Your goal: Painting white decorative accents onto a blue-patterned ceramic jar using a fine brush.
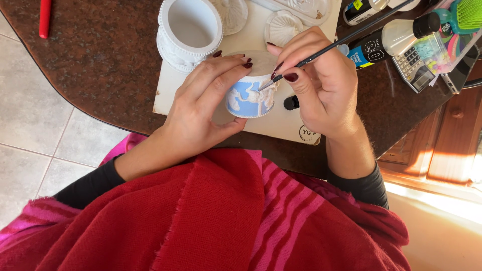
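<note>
My left hand wraps around a small round plaster box with white raised figures on a blue-painted side, holding it tilted over a cream board. My right hand grips a thin black paintbrush, whose tip touches the box's upper side near the rim. Both hands have dark red nails.
A larger unpainted white plaster pot and a shell-shaped lid stand on the board. Paint bottles, a calculator and a green brush crowd the right of the dark stone table. A red pen lies far left. A red blanket covers my lap.
</note>
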